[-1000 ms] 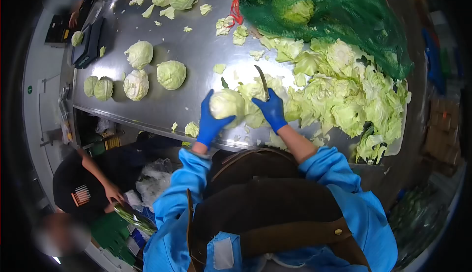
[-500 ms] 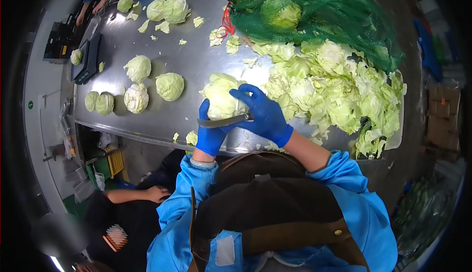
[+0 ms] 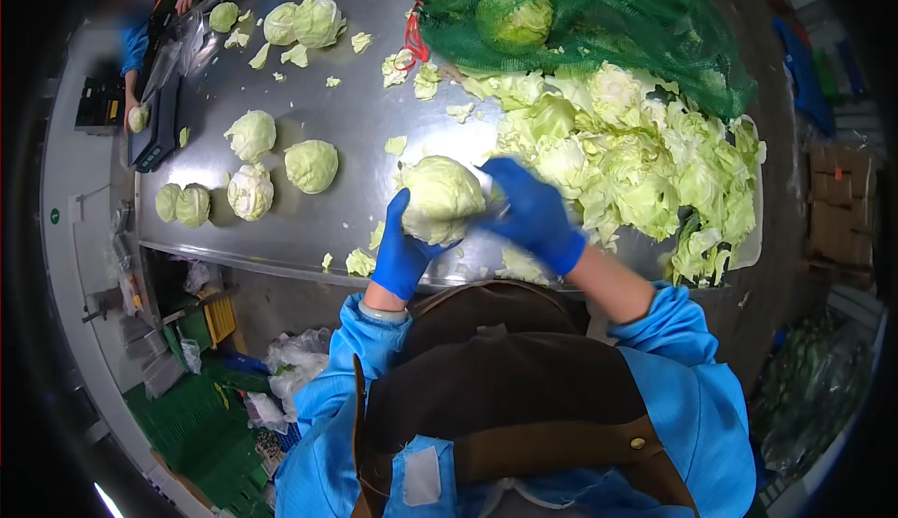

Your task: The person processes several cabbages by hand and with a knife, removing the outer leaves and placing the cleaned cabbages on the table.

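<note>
A pale green cabbage (image 3: 441, 198) rests in my left hand (image 3: 400, 251), whose blue-gloved fingers cup it from the left and below, over the near side of the metal table. My right hand (image 3: 535, 218), also blue-gloved, is at the cabbage's right side, its fingers smeared by motion. A whitish blur shows between these fingers and the cabbage; I cannot make out what it is. No knife can be made out now. Beyond my right hand lies a large heap of loose cabbage leaves (image 3: 627, 158).
Several trimmed cabbages (image 3: 311, 165) stand on the metal table (image 3: 374, 111) to the left. A green mesh sack (image 3: 599, 22) with cabbages lies at the back right. At far left, a co-worker's hand (image 3: 134, 116) touches a small cabbage (image 3: 139, 118) by a dark scale (image 3: 157, 125).
The knife blade seen below the cabbage is no longer visible. My right hand has shifted rightward, and the cabbage looks turned. The dark-clothed person at lower left has left view; a co-worker reached the scale.
</note>
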A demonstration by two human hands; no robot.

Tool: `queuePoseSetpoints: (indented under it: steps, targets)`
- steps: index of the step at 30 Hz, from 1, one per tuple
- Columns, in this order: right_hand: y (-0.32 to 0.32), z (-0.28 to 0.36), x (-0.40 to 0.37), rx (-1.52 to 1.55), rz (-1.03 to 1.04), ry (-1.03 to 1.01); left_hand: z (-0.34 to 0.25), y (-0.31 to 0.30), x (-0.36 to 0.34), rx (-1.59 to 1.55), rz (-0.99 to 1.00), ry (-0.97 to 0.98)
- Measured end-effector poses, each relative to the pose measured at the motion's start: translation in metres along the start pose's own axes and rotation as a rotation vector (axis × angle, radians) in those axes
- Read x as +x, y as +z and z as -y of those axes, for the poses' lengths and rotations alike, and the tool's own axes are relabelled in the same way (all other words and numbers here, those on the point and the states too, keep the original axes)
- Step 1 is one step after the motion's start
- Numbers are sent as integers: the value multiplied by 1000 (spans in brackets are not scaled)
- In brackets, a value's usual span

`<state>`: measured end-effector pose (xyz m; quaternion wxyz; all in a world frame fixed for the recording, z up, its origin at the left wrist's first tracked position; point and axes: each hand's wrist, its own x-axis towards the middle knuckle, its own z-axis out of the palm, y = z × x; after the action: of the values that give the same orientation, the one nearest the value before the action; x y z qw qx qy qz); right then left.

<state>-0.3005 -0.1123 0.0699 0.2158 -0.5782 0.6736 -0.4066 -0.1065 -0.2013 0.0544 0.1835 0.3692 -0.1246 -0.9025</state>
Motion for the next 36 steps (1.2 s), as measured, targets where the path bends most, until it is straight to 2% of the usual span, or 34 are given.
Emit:
queuePoseSetpoints:
  steps: [1, 4, 8, 9, 10, 11, 12, 13, 14, 15, 17, 20, 21, 22, 23, 25, 28, 31, 32, 35, 36]
  targets:
    - [17, 5, -3, -47, 7, -167, 1, 0, 3, 4, -8, -4]
    - [31, 13, 6, -129, 20, -241, 5, -1, 5, 11, -51, -19]
    - [19, 0, 10, -13, -117, -209, 11, 1, 4, 97, -99, 13]
    - [17, -16, 9, 99, -124, -71, 15, -5, 5, 160, -194, 40]
    - [16, -32, 14, 343, -279, -17, 17, -5, 5, 178, -179, 59]
    - [10, -47, 16, 493, -321, 264, 18, -5, 4, 196, -165, 76]
    - [2, -62, 17, 664, -393, 397, 19, -4, 2, 143, -148, 67]
    - [-7, -75, 15, 526, -420, 518, 19, -2, -1, 92, -132, 57]
    - [-13, -84, 10, 425, -426, 556, 18, 1, -2, 41, -113, 51]
    - [-17, -89, 6, 297, -454, 559, 16, 2, -2, -10, -74, 65]
    - [-22, -96, -6, 266, -424, 589, 15, 2, -3, -116, 0, 85]
    - [-20, -45, -8, 83, -424, 329, 12, 7, -1, -111, 38, 143]
    - [-13, -37, -12, 171, -249, 210, 12, 7, -1, -105, 49, 155]
    - [-11, -12, -9, 270, -138, 189, 13, 5, 0, -88, 61, 155]
    - [-5, -2, -4, 320, -137, 125, 14, 1, 2, -70, 77, 159]
    - [-2, 6, 8, 491, -107, 246, 15, -6, 3, 8, 94, 180]
    - [-5, 3, 21, 608, -181, 338, 14, -28, -3, 151, 62, 204]
    - [2, -9, 22, 800, -106, 268, 7, -42, -6, 166, 172, 144]
    - [2, -10, 18, 792, -152, 200, 3, -44, -8, 221, 135, 118]
    - [-9, -35, 27, 774, -392, 488, 7, -54, -13, 184, 121, 115]
    - [-21, -41, 30, 544, -411, 428, 8, -54, -14, 92, 192, 96]
